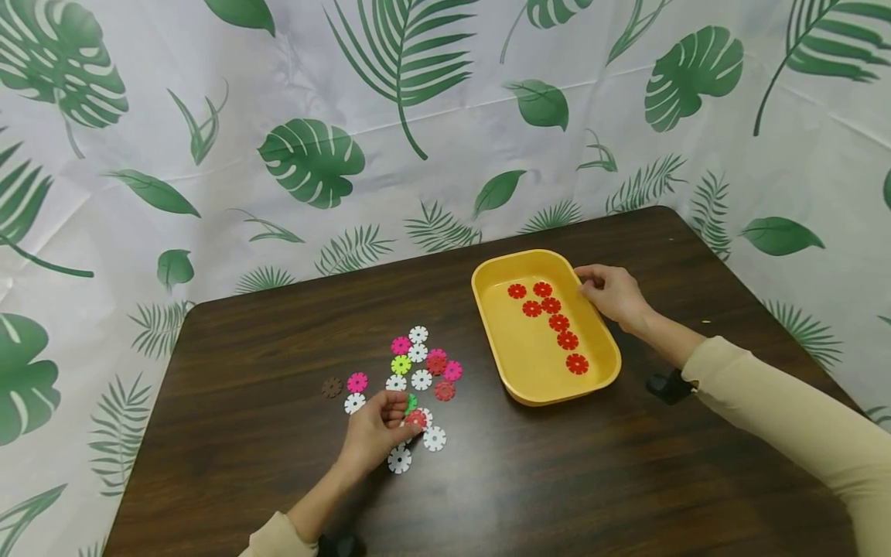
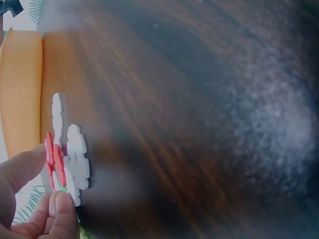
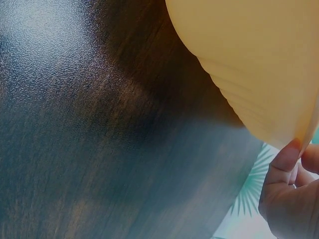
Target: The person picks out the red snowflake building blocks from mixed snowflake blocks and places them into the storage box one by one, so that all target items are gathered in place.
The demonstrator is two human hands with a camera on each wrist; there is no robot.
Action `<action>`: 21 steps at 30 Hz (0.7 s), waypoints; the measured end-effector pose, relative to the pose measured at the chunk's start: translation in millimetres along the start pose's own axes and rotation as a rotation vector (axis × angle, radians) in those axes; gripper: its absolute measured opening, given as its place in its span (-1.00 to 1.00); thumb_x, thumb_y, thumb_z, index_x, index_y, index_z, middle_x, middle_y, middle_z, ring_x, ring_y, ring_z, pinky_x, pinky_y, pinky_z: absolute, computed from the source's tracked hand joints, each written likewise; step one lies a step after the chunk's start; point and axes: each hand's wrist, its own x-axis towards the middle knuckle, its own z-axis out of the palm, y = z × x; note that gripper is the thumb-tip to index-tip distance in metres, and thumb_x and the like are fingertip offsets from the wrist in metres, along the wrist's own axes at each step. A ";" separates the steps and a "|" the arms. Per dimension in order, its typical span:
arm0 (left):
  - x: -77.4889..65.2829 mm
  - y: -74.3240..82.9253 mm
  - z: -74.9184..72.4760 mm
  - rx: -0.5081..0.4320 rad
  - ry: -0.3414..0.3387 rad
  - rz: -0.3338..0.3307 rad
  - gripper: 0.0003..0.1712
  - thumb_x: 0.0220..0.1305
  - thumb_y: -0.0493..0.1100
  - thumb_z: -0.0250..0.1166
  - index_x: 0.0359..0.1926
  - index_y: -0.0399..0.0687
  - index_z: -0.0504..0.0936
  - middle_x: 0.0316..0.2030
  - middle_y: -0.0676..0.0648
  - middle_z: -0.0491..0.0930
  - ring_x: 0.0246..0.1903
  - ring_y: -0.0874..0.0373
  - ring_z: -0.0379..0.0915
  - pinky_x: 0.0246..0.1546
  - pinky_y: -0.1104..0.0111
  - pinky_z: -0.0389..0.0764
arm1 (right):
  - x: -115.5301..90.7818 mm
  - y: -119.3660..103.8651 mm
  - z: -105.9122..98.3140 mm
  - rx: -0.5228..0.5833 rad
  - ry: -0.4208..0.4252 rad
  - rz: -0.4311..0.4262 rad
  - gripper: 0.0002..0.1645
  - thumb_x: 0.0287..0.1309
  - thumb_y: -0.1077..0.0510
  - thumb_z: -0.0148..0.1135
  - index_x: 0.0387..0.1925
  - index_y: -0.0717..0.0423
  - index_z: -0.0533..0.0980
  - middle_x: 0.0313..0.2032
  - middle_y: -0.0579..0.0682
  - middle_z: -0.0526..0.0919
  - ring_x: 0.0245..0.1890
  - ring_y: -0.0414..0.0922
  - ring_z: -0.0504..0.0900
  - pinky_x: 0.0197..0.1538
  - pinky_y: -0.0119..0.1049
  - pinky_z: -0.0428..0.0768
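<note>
My left hand is low over a cluster of flat notched plastic discs on the table. Its thumb and fingertips pinch a red disc near the table surface. A green disc is partly hidden by the fingers, and white discs lie close by. On the right, a yellow plastic tray holds several red discs laid flat inside. My right hand grips the far right part of the tray's rim, thumb and fingers on either side in the right wrist view.
More discs lie beyond my left hand: pink, yellow-green, brown and white. The dark wood table ends at the back against a leaf-print cloth.
</note>
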 end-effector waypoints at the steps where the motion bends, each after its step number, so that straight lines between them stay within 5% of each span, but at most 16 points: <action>1: 0.0 -0.2 0.7 0.020 0.005 0.011 -0.51 -0.14 -0.36 0.50 -0.12 -0.33 0.56 -0.29 -0.14 0.60 -0.30 0.10 0.52 -0.27 0.41 0.62 | -0.2 -0.1 -0.1 0.000 0.000 0.001 -0.57 0.31 0.33 0.01 0.17 0.42 0.36 -0.28 0.25 0.47 -0.35 0.02 0.47 -0.44 -0.53 0.50; 21: 0.9 -3.3 3.0 0.201 0.040 0.172 -0.65 -0.19 -0.36 0.52 -0.27 -0.24 0.64 -0.40 -0.07 0.60 -0.41 0.16 0.52 -0.39 0.48 0.60 | 0.0 -0.3 0.1 -0.009 0.002 0.001 -0.59 0.30 0.34 0.00 0.16 0.41 0.37 -0.29 0.23 0.46 -0.36 -0.01 0.45 -0.42 -0.54 0.51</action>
